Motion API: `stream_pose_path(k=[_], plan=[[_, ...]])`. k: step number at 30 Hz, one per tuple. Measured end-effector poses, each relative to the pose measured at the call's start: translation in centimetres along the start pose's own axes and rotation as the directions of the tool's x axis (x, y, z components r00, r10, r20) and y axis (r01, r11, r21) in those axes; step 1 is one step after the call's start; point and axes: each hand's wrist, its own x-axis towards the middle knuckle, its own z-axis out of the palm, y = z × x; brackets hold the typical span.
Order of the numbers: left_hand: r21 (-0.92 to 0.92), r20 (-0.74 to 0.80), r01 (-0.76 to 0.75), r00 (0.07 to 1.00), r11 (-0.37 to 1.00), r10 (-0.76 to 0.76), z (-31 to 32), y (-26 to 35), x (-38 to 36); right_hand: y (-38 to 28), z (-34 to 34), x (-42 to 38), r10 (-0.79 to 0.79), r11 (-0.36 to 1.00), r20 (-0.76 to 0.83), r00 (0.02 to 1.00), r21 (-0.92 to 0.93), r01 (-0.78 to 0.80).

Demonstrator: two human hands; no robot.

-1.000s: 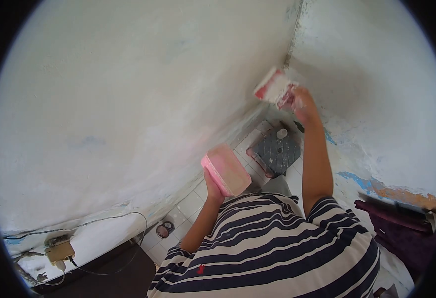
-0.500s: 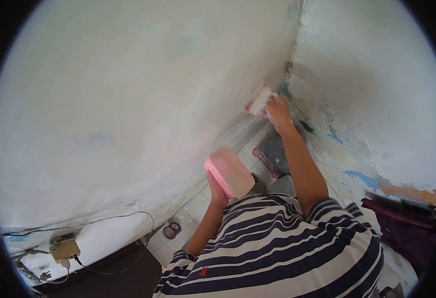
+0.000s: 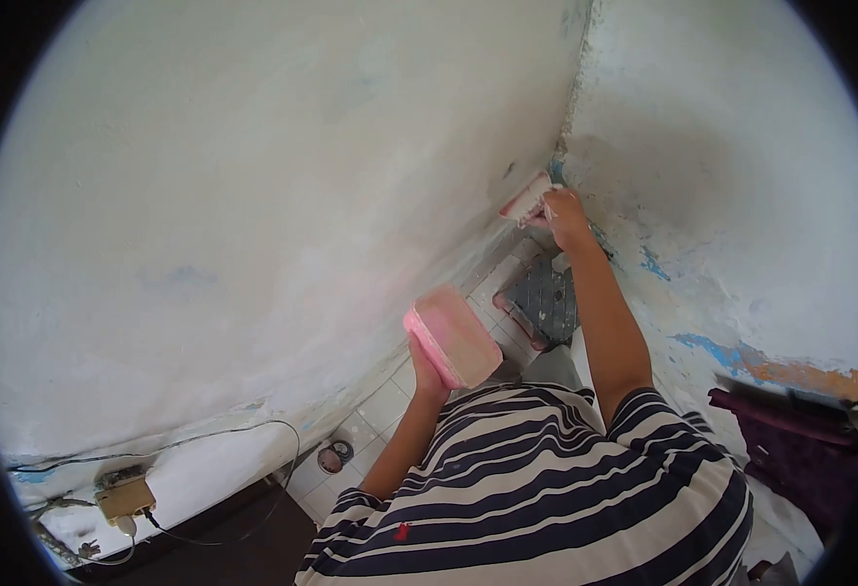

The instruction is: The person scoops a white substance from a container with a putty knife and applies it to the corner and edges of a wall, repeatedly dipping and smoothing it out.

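Note:
My left hand grips a pink plastic tub from its left side, with its open top facing me and pale putty inside. Farther out, the fingers of my right hand are closed on a putty scraper with a reddish edge, its face loaded with white putty. The scraper is at the lower part of the left wall, close to the corner. White smears mark my right fingers.
The right wall has peeling blue and orange patches. Below my right arm is a dark grey, paint-spotted stool-like object on white floor tiles. A socket box with cables sits lower left; purple cloth lies lower right.
My right hand and the scraper have shifted a little right, toward the corner. A small dark mark on the left wall now shows beside the scraper. The tub stays nearly still.

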Motion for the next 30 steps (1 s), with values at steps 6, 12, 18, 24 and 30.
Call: stream_pose_path(k=[6,12,18,24,30], plan=[[-0.04,-0.003,0.069,0.998,0.997,-0.069,-1.0,-0.4,0.3,1.5,1.1,8.1,0.017,0.912,-0.108,0.994,-0.406,-0.06],[-0.012,0.027,0.031,0.999,0.999,-0.031,-1.2,-0.4,0.6,-3.9,0.3,3.8,0.03,0.999,-0.02,0.999,-0.038,-0.03],[-0.039,0.036,0.09,0.995,0.995,-0.089,-1.2,-0.2,0.1,-2.0,1.8,5.4,0.191,0.979,-0.195,0.962,-0.038,-0.202],[0.001,0.037,0.018,0.999,1.0,-0.018,-0.6,0.1,0.6,-6.2,3.0,2.9,-0.023,0.999,0.0,1.0,-0.038,0.023],[-0.024,0.001,0.045,0.999,0.999,-0.045,-0.3,0.2,0.3,-4.5,0.8,2.6,0.168,0.969,-0.131,0.977,-0.162,-0.188]])
